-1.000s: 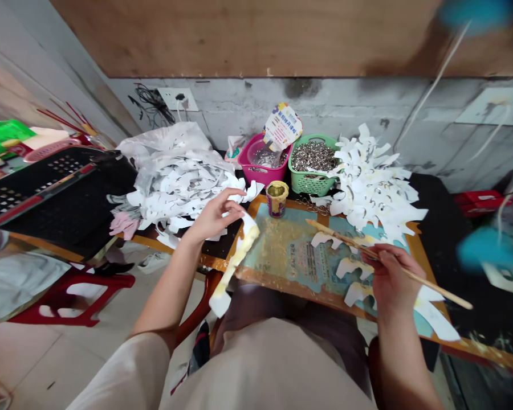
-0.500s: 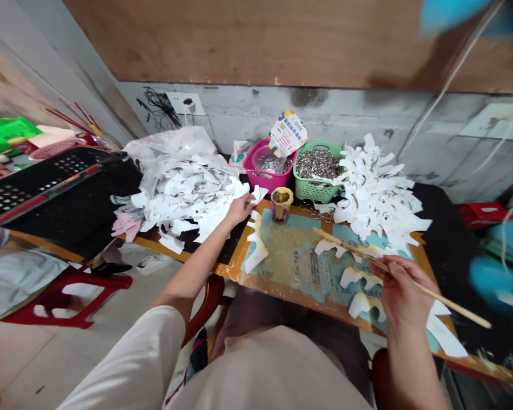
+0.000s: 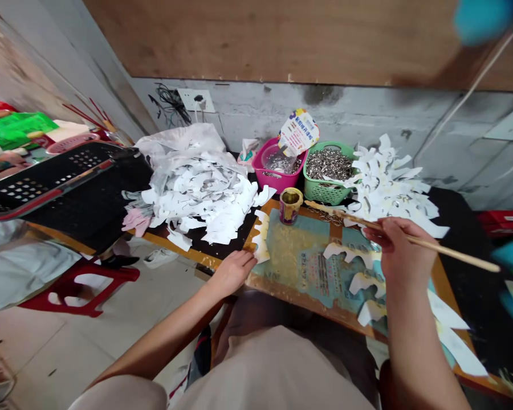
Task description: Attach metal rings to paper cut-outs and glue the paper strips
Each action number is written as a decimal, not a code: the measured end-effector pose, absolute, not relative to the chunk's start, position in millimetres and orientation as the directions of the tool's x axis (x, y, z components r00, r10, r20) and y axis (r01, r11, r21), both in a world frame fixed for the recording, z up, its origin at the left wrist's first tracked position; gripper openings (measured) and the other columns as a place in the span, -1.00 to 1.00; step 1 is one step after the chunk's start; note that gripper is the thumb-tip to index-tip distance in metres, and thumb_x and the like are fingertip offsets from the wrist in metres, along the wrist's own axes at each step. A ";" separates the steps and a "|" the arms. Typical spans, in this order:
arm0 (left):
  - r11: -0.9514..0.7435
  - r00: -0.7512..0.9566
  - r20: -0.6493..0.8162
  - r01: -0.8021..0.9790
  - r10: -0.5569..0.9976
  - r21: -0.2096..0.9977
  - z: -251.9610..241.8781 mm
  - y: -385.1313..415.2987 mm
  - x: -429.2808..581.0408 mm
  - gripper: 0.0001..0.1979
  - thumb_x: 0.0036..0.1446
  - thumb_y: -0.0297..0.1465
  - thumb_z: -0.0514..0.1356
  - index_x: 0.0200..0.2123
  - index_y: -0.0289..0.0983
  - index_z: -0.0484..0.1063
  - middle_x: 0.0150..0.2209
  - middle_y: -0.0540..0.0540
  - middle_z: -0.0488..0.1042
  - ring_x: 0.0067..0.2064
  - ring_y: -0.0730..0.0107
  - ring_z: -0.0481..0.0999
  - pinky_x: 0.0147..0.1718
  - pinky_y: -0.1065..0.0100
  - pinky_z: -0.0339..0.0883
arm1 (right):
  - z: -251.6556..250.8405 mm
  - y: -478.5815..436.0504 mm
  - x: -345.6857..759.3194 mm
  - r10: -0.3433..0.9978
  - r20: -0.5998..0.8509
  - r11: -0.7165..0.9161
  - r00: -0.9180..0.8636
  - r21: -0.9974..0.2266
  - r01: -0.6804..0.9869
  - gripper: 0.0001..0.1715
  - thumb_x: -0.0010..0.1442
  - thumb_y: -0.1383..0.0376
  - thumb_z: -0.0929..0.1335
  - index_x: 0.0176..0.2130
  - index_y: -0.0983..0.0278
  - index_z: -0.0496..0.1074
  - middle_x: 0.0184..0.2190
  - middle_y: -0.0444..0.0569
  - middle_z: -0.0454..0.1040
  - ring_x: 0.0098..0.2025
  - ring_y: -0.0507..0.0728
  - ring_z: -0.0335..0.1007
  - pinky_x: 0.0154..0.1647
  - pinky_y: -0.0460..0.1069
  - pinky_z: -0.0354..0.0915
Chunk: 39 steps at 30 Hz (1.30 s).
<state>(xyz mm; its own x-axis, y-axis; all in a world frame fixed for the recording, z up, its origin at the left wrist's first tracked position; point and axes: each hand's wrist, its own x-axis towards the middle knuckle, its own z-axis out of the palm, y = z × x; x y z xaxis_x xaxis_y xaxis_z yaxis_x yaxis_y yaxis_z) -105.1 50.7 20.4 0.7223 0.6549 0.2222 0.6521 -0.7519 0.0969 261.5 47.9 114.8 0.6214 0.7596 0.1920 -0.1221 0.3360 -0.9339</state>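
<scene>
My left hand [image 3: 235,270] is closed at the lower end of a white scalloped cut-out piece [image 3: 261,236], its fingertips over the near end. Yellowish smears mark this piece, which lies on the left of the blue-green board [image 3: 282,256]. My right hand [image 3: 404,245] grips a long wooden stick [image 3: 444,250], held nearly level. The stick's yellow-coated tip is just right of a small open tub [image 3: 290,206] with yellowish paste inside and on its rim. Below the right hand, several more scalloped pieces [image 3: 367,282] lie on the board.
A big heap of white cut-outs [image 3: 205,193] spreads on the left, another pile [image 3: 389,188] at the right. Behind the tub stand a pink basket [image 3: 273,181] and a green basket [image 3: 327,192] of metal rings. A black crate [image 3: 68,182] and red stool [image 3: 81,290] are far left.
My left hand has moved from the heap's edge beside the tub down to the near end of the left piece. My right hand has raised the stick, bringing its tip close to the tub.
</scene>
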 end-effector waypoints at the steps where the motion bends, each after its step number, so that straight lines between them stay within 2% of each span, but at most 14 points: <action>1: -0.751 0.726 0.209 0.654 0.656 0.085 20.9 52.1 -109.8 -0.73 0.32 -0.48 -0.05 -0.08 -0.30 0.43 -0.20 -0.25 0.50 -0.17 0.16 0.50 -0.18 0.16 0.38 | 118.9 54.8 258.3 0.782 0.187 0.318 0.595 -0.940 -0.122 -0.82 -0.06 0.27 0.54 -0.45 0.31 0.54 -0.51 -0.04 0.54 -0.56 0.11 0.51 -0.50 -0.02 0.50; 3: -0.756 0.738 0.168 0.647 0.654 0.103 24.1 54.0 -118.1 -0.71 0.29 -0.52 -0.03 -0.05 -0.31 0.43 -0.16 -0.26 0.51 -0.13 0.15 0.51 -0.14 0.15 0.38 | 125.2 65.9 251.9 0.821 0.181 0.288 0.542 -0.950 -0.118 -0.81 -0.04 0.28 0.55 -0.44 0.34 0.54 -0.54 -0.04 0.54 -0.54 0.11 0.53 -0.45 -0.03 0.51; 6: -0.732 0.725 0.124 0.650 0.678 0.202 28.7 51.4 -124.9 -0.69 0.23 -0.53 0.02 0.01 -0.30 0.39 -0.10 -0.26 0.51 -0.08 0.14 0.51 -0.07 0.15 0.39 | 131.5 76.0 242.5 0.859 0.192 0.280 0.474 -0.952 -0.124 -0.78 -0.04 0.29 0.56 -0.40 0.37 0.55 -0.55 -0.03 0.56 -0.52 0.10 0.55 -0.40 -0.05 0.53; 8: -0.694 0.686 0.133 0.675 0.716 0.250 29.2 47.9 -125.5 -0.70 0.24 -0.48 0.03 0.02 -0.29 0.37 -0.11 -0.25 0.51 -0.09 0.14 0.52 -0.06 0.15 0.40 | 134.2 79.2 236.3 0.856 0.212 0.311 0.471 -0.939 -0.144 -0.76 -0.04 0.29 0.57 -0.38 0.37 0.55 -0.53 -0.03 0.57 -0.53 0.09 0.55 -0.41 -0.05 0.53; 11: -0.661 0.645 0.154 0.708 0.749 0.248 26.0 44.1 -123.6 -0.73 0.30 -0.44 0.01 0.03 -0.28 0.34 -0.13 -0.24 0.52 -0.12 0.14 0.53 -0.11 0.15 0.42 | 134.1 79.6 224.4 0.849 0.247 0.348 0.467 -0.927 -0.141 -0.76 -0.01 0.24 0.56 -0.39 0.35 0.56 -0.53 -0.06 0.57 -0.54 0.10 0.55 -0.46 -0.05 0.53; 13: -0.666 0.645 0.168 0.711 0.746 0.228 22.2 42.8 -122.2 -0.73 0.32 -0.44 -0.01 0.03 -0.28 0.35 -0.10 -0.25 0.51 -0.10 0.14 0.53 -0.09 0.15 0.42 | 128.1 77.9 212.5 0.895 0.254 0.301 0.367 -0.951 -0.075 -0.75 0.02 0.18 0.55 -0.40 0.32 0.57 -0.54 -0.06 0.57 -0.54 0.11 0.54 -0.48 -0.02 0.52; 17: -0.670 0.642 0.191 0.713 0.743 0.207 15.2 40.2 -121.2 -0.73 0.33 -0.43 -0.01 0.01 -0.29 0.39 -0.03 -0.27 0.51 -0.05 0.11 0.52 -0.04 0.11 0.41 | 99.6 76.7 182.9 0.971 0.235 0.225 0.048 -0.961 0.160 -0.77 0.09 0.12 0.48 -0.41 0.24 0.59 -0.55 -0.07 0.56 -0.52 0.11 0.50 -0.49 -0.03 0.46; 20: -0.651 0.621 0.195 0.726 0.759 0.222 12.6 37.4 -121.3 -0.72 0.33 -0.43 0.00 0.01 -0.28 0.41 -0.02 -0.26 0.51 -0.05 0.11 0.51 -0.04 0.10 0.41 | 75.6 79.6 168.9 0.971 0.237 0.237 -0.034 -0.936 0.261 -0.75 0.14 0.10 0.44 -0.42 0.21 0.59 -0.53 -0.08 0.56 -0.49 0.10 0.48 -0.47 -0.04 0.43; 24: -0.641 0.612 0.190 0.732 0.767 0.229 13.5 35.9 -120.4 -0.73 0.33 -0.42 0.01 0.00 -0.28 0.42 -0.03 -0.25 0.51 -0.04 0.10 0.51 -0.02 0.09 0.41 | 60.0 82.5 168.8 0.980 0.194 0.197 -0.040 -0.943 0.269 -0.70 0.15 0.07 0.42 -0.44 0.22 0.58 -0.55 -0.07 0.55 -0.50 0.12 0.48 -0.45 -0.02 0.42; 27: -0.639 0.611 0.189 0.736 0.769 0.223 15.0 36.3 -118.9 -0.75 0.33 -0.41 0.01 -0.02 -0.27 0.42 -0.04 -0.23 0.52 -0.04 0.10 0.51 -0.02 0.10 0.41 | 57.8 82.3 171.6 0.976 0.219 0.214 -0.001 -0.949 0.230 -0.69 0.16 0.06 0.42 -0.42 0.23 0.58 -0.52 -0.05 0.57 -0.48 0.12 0.48 -0.44 -0.02 0.43; 33: -0.634 0.605 0.190 0.740 0.773 0.224 13.6 36.1 -118.0 -0.76 0.32 -0.42 0.01 -0.03 -0.28 0.41 -0.04 -0.25 0.51 -0.04 0.10 0.50 -0.03 0.10 0.41 | 59.3 79.9 174.9 0.972 0.231 0.234 -0.047 -0.927 0.295 -0.67 0.18 0.08 0.41 -0.46 0.25 0.57 -0.57 -0.06 0.53 -0.52 0.09 0.45 -0.50 -0.05 0.39; 36: -0.636 0.609 0.185 0.739 0.771 0.222 13.3 36.1 -117.7 -0.76 0.33 -0.43 0.00 -0.04 -0.30 0.40 -0.03 -0.26 0.50 -0.03 0.09 0.50 -0.02 0.08 0.40 | 65.8 78.1 186.3 0.971 0.234 0.212 0.052 -0.940 0.269 -0.66 0.15 0.07 0.43 -0.47 0.28 0.56 -0.58 -0.05 0.54 -0.54 0.10 0.47 -0.51 -0.05 0.40; 39: -0.630 0.601 0.188 0.747 0.777 0.213 15.3 35.9 -116.1 -0.77 0.35 -0.43 -0.03 -0.05 -0.30 0.37 -0.04 -0.25 0.49 -0.06 0.10 0.50 -0.04 0.08 0.41 | 76.7 77.3 202.7 0.937 0.269 0.205 0.224 -0.940 0.273 -0.68 0.10 0.09 0.47 -0.46 0.30 0.57 -0.61 -0.06 0.54 -0.56 0.11 0.48 -0.52 -0.04 0.42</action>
<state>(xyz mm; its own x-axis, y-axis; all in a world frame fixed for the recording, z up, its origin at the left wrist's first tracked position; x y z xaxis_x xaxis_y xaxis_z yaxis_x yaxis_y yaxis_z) -116.1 35.9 15.3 0.6010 0.7768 0.1879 0.7472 -0.6296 0.2128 202.7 77.3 76.7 0.2244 0.9365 0.2695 0.2726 0.2051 -0.9400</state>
